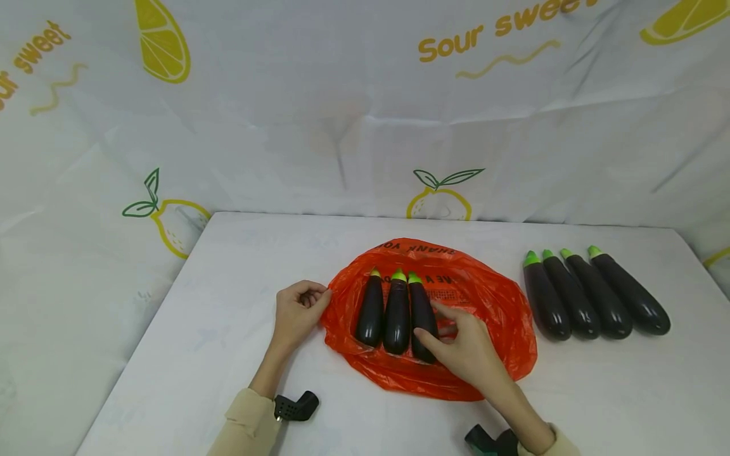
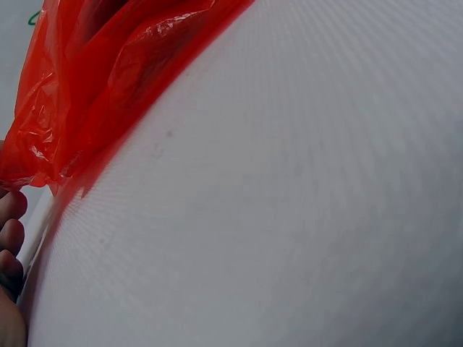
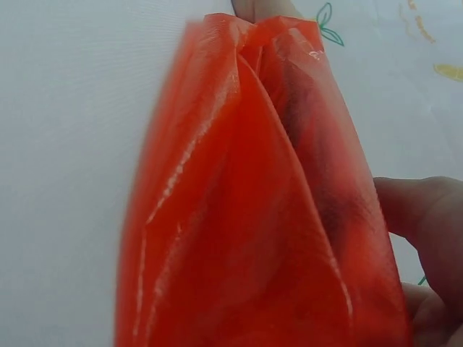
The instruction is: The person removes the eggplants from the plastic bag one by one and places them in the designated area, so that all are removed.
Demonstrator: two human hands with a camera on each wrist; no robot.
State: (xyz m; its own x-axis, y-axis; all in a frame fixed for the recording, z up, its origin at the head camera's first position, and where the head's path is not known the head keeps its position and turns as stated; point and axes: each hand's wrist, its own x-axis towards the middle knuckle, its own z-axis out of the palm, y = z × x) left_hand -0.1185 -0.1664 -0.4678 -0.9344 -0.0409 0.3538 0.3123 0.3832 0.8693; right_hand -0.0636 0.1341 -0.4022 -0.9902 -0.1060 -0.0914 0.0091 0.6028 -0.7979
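A red plastic bag (image 1: 485, 304) lies spread on the table, its mouth facing up. Three dark eggplants rest side by side in it: a left one (image 1: 371, 310), a middle one (image 1: 397, 313) and a right one (image 1: 422, 310), green ends pointing away. My left hand (image 1: 299, 310) pinches the bag's left edge; in the left wrist view only its curled fingertips (image 2: 11, 235) show beside the red plastic (image 2: 94, 94). With thumb and fingers on either side, my right hand (image 1: 464, 345) grips the right eggplant. Red film (image 3: 239, 217) fills the right wrist view and hides the eggplants.
Several more eggplants (image 1: 595, 294) lie in a slanted row on the white table (image 1: 228, 266), to the right of the bag. A white cloth with lemon prints (image 1: 285, 126) hangs behind the table's back edge.
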